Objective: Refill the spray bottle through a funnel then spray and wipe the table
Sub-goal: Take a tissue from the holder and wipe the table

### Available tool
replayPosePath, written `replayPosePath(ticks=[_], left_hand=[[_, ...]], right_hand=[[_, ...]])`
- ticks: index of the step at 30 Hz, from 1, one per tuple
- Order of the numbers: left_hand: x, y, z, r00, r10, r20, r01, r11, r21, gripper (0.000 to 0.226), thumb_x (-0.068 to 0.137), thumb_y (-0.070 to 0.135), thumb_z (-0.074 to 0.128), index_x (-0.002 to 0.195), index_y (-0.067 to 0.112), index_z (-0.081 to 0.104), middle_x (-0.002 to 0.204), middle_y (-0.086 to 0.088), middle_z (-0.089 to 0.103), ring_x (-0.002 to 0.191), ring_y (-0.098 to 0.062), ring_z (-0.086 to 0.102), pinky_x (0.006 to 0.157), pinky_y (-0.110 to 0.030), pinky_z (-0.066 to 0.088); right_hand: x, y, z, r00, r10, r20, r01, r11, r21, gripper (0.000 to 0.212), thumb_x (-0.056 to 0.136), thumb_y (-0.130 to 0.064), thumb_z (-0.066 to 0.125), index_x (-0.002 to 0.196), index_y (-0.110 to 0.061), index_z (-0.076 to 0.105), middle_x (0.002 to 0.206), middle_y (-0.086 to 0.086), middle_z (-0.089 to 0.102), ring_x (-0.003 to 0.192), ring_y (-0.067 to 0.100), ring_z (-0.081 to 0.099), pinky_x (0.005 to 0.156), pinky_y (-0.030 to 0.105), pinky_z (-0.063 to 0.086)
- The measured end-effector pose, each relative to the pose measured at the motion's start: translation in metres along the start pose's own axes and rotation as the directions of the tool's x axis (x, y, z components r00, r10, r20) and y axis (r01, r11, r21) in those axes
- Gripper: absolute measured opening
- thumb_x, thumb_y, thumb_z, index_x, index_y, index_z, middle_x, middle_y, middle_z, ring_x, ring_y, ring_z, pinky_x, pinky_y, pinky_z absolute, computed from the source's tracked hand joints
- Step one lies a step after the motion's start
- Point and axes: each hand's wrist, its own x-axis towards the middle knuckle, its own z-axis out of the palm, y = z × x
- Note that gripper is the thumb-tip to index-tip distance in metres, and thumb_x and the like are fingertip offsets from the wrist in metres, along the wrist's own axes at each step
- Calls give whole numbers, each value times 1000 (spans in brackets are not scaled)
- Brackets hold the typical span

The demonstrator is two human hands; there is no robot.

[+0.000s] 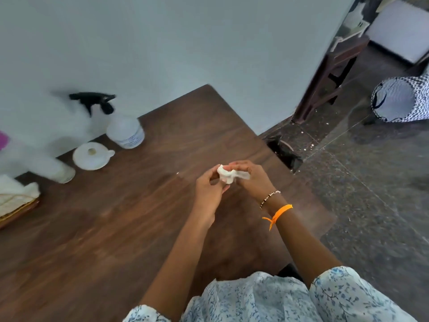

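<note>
Both hands hold a crumpled white tissue point(226, 175) above the right part of the dark wooden table point(116, 228). My left hand point(209, 191) pinches its left end and my right hand point(250, 176) grips its right end. The spray bottle point(124, 129), clear with a black trigger head, stands at the back left by the wall. A white funnel point(91, 155) lies mouth-down on the table in front of the bottle. A second white bottle point(52, 168), blurred, stands further left.
A basket with folded white cloth point(16, 198) sits at the table's left edge. The pale wall point(185, 43) runs behind the table. To the right lie a dark stone floor, a patterned laundry basket point(401, 98) and a dark wooden stand point(329, 73).
</note>
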Motion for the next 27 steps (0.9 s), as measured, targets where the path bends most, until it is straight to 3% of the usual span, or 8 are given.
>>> replayPosePath(ticks=[2, 5, 8, 12, 19, 24, 27], left_hand=[[28, 7, 54, 1000, 0, 7, 0, 999, 32, 36, 82, -13, 54, 113, 6, 58, 93, -4, 63, 81, -8, 61, 67, -14, 54], [66, 12, 125, 999, 27, 32, -32, 990, 140, 31, 80, -9, 61, 101, 14, 62, 87, -1, 65, 75, -7, 62, 68, -18, 55], [98, 11, 184, 996, 38, 77, -60, 949, 309, 28, 79, 2, 67, 95, 24, 62, 91, -2, 66, 83, -16, 63, 77, -31, 55], [136, 2, 241, 991, -25, 131, -27, 922, 385, 27, 81, 9, 66, 95, 31, 62, 92, 6, 66, 84, -11, 63, 82, -35, 55], [200, -33, 290, 974, -172, 148, 72, 853, 517, 17, 88, 13, 56, 97, 26, 64, 98, 0, 65, 94, -18, 62, 91, -40, 51], [233, -68, 296, 938, -316, 144, 184, 805, 564, 15, 91, 18, 53, 101, 23, 63, 95, 2, 65, 91, -13, 63, 90, -33, 50], [251, -90, 300, 914, -393, 104, 287, 806, 518, 13, 91, 17, 53, 95, 24, 63, 92, 1, 64, 84, -11, 63, 88, -32, 49]], right_hand=[[31, 12, -51, 999, 3, -40, -5, 999, -42, 36, 77, 17, 51, 103, -2, 69, 111, 16, 63, 102, 16, 57, 91, 21, 42], [72, 37, -124, 994, 92, -56, -90, 995, 39, 33, 82, 12, 50, 92, -13, 69, 94, 9, 66, 79, 4, 60, 67, 14, 50], [103, 55, -182, 982, 162, -102, -151, 983, 106, 28, 85, 11, 49, 89, -12, 63, 90, 7, 63, 77, 11, 60, 60, 12, 52], [135, 83, -236, 950, 223, -219, -186, 966, 181, 20, 85, 7, 53, 93, -10, 59, 92, 8, 58, 77, 14, 58, 52, 10, 50], [171, 155, -268, 834, 390, -390, -309, 916, 256, 21, 83, 4, 57, 96, -12, 59, 89, 7, 54, 64, 16, 56, 45, 15, 50], [191, 202, -266, 768, 519, -376, -430, 852, 298, 18, 83, 3, 57, 84, -13, 65, 97, 14, 64, 65, 13, 60, 51, 19, 51], [204, 228, -257, 746, 568, -348, -487, 821, 298, 20, 81, 4, 57, 86, -12, 67, 104, 16, 65, 71, 17, 60, 51, 14, 48]])
